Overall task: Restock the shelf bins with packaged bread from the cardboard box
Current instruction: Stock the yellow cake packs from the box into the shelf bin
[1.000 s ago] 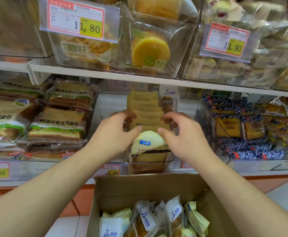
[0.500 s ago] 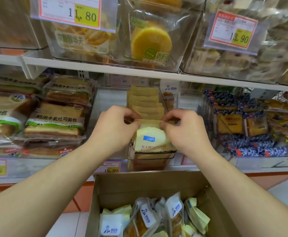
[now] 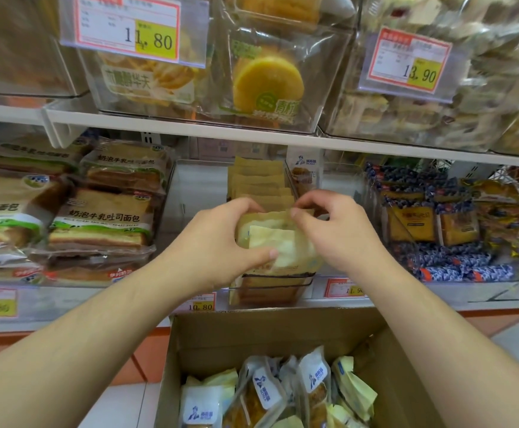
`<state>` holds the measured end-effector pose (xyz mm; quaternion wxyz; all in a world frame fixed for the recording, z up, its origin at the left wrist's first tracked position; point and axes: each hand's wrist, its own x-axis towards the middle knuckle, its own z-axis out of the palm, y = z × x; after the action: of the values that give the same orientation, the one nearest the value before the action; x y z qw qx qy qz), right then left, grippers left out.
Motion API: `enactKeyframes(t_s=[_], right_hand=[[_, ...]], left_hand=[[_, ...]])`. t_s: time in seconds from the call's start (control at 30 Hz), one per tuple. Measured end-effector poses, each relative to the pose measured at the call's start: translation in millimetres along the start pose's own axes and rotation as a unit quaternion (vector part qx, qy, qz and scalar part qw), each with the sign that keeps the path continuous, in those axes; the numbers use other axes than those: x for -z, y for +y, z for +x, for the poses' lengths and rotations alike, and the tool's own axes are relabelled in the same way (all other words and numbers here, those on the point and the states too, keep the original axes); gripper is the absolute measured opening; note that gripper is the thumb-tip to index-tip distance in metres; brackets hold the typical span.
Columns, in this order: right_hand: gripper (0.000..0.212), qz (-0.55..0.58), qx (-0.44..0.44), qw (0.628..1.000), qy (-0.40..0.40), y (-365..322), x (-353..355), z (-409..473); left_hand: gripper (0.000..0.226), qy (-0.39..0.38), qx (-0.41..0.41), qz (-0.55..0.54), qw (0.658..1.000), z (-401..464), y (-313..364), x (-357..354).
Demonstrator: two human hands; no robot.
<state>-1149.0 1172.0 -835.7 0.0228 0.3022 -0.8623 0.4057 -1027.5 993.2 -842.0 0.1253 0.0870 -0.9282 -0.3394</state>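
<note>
Head view: cardboard box (image 3: 282, 329) nearest, bread packs inside. Above it, left hand (image 3: 218, 242) and right hand (image 3: 338, 233) both pinch front bread pack (image 3: 278, 242), standing in clear shelf bin (image 3: 270, 288). Step, as judged: seating it against the row. Next: release, reach into box.

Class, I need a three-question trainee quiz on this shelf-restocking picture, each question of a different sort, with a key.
1. True or false: both hands grip the front packet in the clear bin.
2. The left hand and right hand work above which container? A) wire basket B) cardboard box C) crate
3. Fill in: the price tag at upper left reads ____.

Key: 1 true; 2 B; 3 11.80
</note>
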Motion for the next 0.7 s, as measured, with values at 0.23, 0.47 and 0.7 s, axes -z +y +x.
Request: enactKeyframes(t_s=[0.23, 0.47, 0.7], right_hand=[[0.039, -0.085, 0.008, 0.987, -0.135, 10.2, 15.2, -7.0], [0.043, -0.177, 0.033, 0.980, -0.085, 16.2, -11.6, -5.7], [0.063, -0.174, 0.036, 0.980, -0.087, 26.7, -7.7, -0.3]], left_hand=[[0.049, 0.026, 0.002, 0.008, 1.000, 5.4, -11.2, -10.0], [0.049, 0.034, 0.004, 0.046, 0.998, 7.4, -18.9, -23.5], [0.070, 0.048, 0.013, 0.039, 0.998, 11.4, -25.7, -18.2]])
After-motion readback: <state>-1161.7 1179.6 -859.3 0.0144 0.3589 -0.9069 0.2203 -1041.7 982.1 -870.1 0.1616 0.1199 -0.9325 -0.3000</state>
